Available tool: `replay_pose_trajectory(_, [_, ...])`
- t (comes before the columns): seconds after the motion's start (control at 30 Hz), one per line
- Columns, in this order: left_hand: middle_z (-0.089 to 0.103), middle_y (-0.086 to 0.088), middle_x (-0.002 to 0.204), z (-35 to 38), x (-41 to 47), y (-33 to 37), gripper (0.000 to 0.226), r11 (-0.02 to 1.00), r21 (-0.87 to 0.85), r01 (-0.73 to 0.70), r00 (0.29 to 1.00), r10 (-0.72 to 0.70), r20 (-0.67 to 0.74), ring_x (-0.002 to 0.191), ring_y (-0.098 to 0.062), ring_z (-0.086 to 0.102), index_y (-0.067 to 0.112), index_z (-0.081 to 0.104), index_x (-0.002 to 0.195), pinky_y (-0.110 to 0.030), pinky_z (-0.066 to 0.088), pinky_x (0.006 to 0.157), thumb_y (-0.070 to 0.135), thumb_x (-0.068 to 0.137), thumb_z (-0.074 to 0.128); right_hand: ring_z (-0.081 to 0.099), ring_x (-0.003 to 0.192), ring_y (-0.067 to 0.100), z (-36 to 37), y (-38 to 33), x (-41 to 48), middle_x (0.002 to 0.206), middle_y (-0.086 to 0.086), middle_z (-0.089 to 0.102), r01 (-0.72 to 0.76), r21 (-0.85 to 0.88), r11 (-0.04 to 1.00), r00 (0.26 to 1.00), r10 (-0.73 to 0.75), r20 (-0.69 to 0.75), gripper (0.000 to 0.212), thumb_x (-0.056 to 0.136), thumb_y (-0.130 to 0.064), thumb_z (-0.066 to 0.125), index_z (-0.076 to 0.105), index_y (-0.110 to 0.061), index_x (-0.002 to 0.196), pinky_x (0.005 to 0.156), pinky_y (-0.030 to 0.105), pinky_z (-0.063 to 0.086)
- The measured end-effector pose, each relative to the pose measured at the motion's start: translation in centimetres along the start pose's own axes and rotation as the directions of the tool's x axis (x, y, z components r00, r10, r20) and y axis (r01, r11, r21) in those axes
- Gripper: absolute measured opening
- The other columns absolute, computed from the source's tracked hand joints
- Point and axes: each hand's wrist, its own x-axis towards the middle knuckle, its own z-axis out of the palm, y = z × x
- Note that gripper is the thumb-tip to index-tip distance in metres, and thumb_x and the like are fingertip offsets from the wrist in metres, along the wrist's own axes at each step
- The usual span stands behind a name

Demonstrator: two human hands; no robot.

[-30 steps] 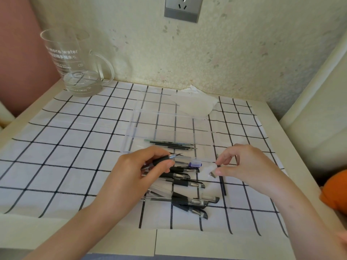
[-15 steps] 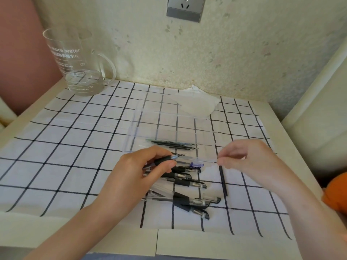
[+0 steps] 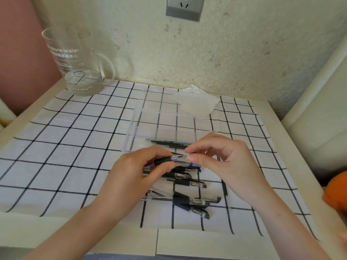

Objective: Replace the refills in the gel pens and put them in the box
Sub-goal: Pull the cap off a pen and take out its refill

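Gripping with left hand [image 3: 135,175] the clear-barrelled gel pen with black rubber grip [image 3: 164,160], just above the heap of black-gripped gel pens [image 3: 187,182] lying on the black-and-white checked cloth [image 3: 65,147] over the cream table [image 3: 112,237]. Bringing in right hand [image 3: 221,158], well apart from the pen a moment ago, now pinching its clear tip end. Probably screwing the nose piece back on. Not yet boxing anything: clear plastic box [image 3: 131,132] behind holding only thin dark refills [image 3: 165,142].
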Motion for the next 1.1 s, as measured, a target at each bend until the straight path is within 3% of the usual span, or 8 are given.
replay_pose_trajectory(0.23, [0.068,0.024,0.081,0.1,0.0,-0.3,0.019,0.999,0.023,-0.035,0.999,0.035,-0.006,0.08,0.005,0.063,0.033,0.068,0.094,-0.006,0.044,0.068,0.039,0.077,0.062,0.063,0.078,0.007,0.8,0.1,-0.1,0.081,-0.01,0.069,-0.01,-0.032,0.999,1.0,0.01,0.0,0.016,0.074,-0.018,0.076,0.071,-0.028,0.085,0.073,0.015,0.048])
replay_pose_trajectory(0.33, [0.069,0.022,0.087,0.2,-0.1,-0.4,0.021,0.998,0.02,-0.056,0.998,0.055,0.007,0.083,0.005,0.064,0.037,0.066,0.096,-0.01,0.048,0.07,0.048,0.079,0.065,0.062,0.075,0.005,1.2,0.0,-0.1,0.08,-0.008,0.07,-0.016,-0.005,1.0,1.0,0.017,0.01,0.011,0.074,-0.017,0.076,0.071,-0.023,0.081,0.073,0.021,0.05])
replay_pose_trajectory(0.47, [0.066,0.023,0.096,0.3,-0.1,-0.7,0.028,0.997,0.029,-0.076,0.997,0.076,0.015,0.084,0.005,0.064,0.038,0.061,0.102,-0.013,0.05,0.071,0.05,0.079,0.053,0.059,0.07,0.002,1.8,-0.1,-0.2,0.077,-0.01,0.07,-0.063,-0.018,0.998,0.998,0.063,0.02,0.006,0.074,-0.029,0.074,0.073,-0.025,0.079,0.069,0.026,0.048])
replay_pose_trajectory(0.6, [0.068,0.023,0.089,0.4,-0.1,-0.8,0.025,0.996,0.049,-0.072,0.997,0.072,0.011,0.082,0.006,0.063,0.038,0.063,0.098,-0.01,0.047,0.069,0.051,0.077,0.056,0.056,0.062,0.002,1.8,0.0,-0.3,0.071,-0.01,0.067,-0.078,-0.071,0.994,0.997,0.08,0.025,0.03,0.075,-0.053,0.057,0.072,-0.029,0.083,0.061,0.021,0.045])
replay_pose_trajectory(0.67, [0.066,0.025,0.089,0.4,0.0,-0.9,0.026,0.997,0.051,-0.056,0.998,0.056,-0.007,0.081,0.007,0.062,0.039,0.061,0.099,-0.006,0.044,0.069,0.05,0.076,0.061,0.059,0.062,0.005,1.5,0.0,-0.2,0.071,-0.013,0.066,-0.099,-0.012,0.995,0.994,0.1,0.033,0.038,0.076,-0.059,0.051,0.07,-0.03,0.092,0.059,0.019,0.046])
replay_pose_trajectory(0.83, [0.068,0.023,0.084,0.3,0.0,-1.0,0.018,0.998,0.033,-0.057,0.998,0.058,-0.01,0.081,0.007,0.063,0.036,0.066,0.095,-0.007,0.046,0.07,0.045,0.078,0.066,0.065,0.077,0.006,1.0,0.0,-0.4,0.084,-0.007,0.069,-0.107,0.085,0.991,0.99,0.099,0.1,0.012,0.084,-0.026,0.066,0.069,-0.026,0.095,0.068,0.021,0.051])
replay_pose_trajectory(0.93, [0.068,0.023,0.086,0.4,-0.2,-1.1,0.021,0.996,0.038,-0.075,0.997,0.074,0.022,0.081,0.006,0.062,0.035,0.066,0.096,-0.005,0.044,0.068,0.046,0.078,0.064,0.064,0.07,0.004,1.6,0.1,-1.0,0.078,-0.006,0.07,-0.13,0.127,0.983,0.987,0.116,0.111,0.012,0.084,-0.011,0.066,0.07,-0.02,0.091,0.065,0.018,0.05])
replay_pose_trajectory(1.1, [0.067,0.023,0.088,0.4,-1.0,-1.4,0.026,0.997,0.033,-0.076,0.996,0.074,0.045,0.078,0.005,0.063,0.036,0.065,0.096,-0.009,0.046,0.068,0.051,0.078,0.055,0.062,0.062,0.0,2.6,-0.1,-2.1,0.071,-0.008,0.068,-0.134,0.063,0.989,0.99,0.131,0.043,0.007,0.087,-0.018,0.063,0.07,-0.019,0.09,0.058,0.013,0.046])
